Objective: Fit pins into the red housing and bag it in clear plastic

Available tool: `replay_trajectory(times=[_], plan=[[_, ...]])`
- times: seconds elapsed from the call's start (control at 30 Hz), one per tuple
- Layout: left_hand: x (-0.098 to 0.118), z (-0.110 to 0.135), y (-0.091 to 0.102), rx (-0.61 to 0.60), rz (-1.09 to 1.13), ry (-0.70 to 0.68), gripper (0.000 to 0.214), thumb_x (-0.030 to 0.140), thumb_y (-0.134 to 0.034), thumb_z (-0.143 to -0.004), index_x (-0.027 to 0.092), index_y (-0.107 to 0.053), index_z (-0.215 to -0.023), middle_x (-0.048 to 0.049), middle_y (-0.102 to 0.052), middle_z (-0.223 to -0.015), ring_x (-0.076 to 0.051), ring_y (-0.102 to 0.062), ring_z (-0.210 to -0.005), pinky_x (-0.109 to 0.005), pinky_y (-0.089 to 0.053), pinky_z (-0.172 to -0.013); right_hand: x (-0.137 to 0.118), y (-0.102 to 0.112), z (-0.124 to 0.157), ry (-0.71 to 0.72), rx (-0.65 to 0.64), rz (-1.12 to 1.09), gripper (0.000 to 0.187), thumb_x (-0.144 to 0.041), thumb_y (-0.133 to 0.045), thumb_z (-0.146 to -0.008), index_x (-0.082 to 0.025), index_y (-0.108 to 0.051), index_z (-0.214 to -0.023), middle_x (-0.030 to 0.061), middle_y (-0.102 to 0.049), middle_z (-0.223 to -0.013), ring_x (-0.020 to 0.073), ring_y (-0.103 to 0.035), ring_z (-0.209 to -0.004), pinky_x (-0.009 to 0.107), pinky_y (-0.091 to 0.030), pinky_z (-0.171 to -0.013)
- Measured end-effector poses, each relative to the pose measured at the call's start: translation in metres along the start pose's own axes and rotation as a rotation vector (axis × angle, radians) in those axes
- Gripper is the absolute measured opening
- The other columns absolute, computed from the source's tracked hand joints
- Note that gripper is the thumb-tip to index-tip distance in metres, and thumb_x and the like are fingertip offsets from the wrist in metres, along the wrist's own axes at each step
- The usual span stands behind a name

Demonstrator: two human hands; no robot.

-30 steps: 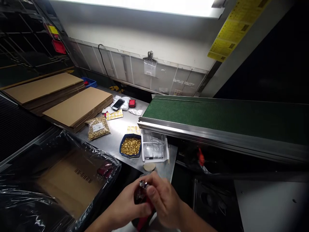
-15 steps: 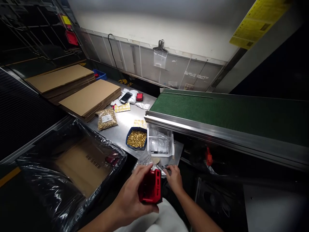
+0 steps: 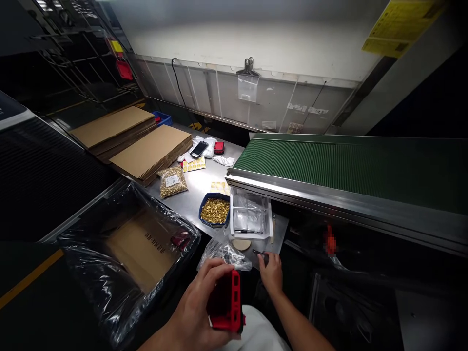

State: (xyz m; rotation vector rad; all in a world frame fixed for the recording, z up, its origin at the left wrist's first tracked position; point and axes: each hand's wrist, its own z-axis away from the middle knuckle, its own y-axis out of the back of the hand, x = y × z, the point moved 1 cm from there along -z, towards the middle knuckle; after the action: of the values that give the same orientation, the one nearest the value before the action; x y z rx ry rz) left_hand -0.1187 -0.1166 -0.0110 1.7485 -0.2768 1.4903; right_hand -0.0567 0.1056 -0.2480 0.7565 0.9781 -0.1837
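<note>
My left hand (image 3: 199, 307) is wrapped round a red plastic housing (image 3: 236, 297), hollow inside, with a row of rectangular slots along its edge. It is held up in front of my lap. At the table's near right corner, the closed fingers of my right hand (image 3: 271, 270) grip a small dark metal tool (image 3: 258, 252); its exact kind is too small to tell. Beside it are a round tan disc (image 3: 242, 244) and a crumpled clear plastic bag (image 3: 223, 251). Behind these stand a blue bin of small brass parts (image 3: 215, 210) and a white divided tray (image 3: 269, 229) with clear bags.
A green conveyor belt (image 3: 310, 165) runs along the right. At left sits a box lined with black plastic (image 3: 135, 258), with cardboard stacks (image 3: 151, 148) beyond. A bag of brass parts (image 3: 173, 182), a phone (image 3: 199, 149) and a red case (image 3: 219, 147) lie farther back.
The view has shifted, so the table things appear farther right. My left hand has lowered slightly with the red housing. My right hand stays at the small tool by the table corner.
</note>
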Motion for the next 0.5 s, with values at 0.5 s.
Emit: replay_trajectory(times=[0.5], plan=[[-0.073,0.023,0.012,-0.243,1.627,0.227,0.074,0.066,-0.069,-0.071,0.021,-0.060,-0.129,-0.0118,-0.059,-0.131,-0.036,-0.054,-0.121,-0.055,-0.036,-0.109,-0.188,0.043,0.093,-0.168,-0.707,-0.742,0.046,-0.042,-0.081,-0.071,-0.014,-0.066,-0.104,0.0067,-0.070,-0.085,0.0174,-0.066,-0.073,0.028,-0.050,-0.068]])
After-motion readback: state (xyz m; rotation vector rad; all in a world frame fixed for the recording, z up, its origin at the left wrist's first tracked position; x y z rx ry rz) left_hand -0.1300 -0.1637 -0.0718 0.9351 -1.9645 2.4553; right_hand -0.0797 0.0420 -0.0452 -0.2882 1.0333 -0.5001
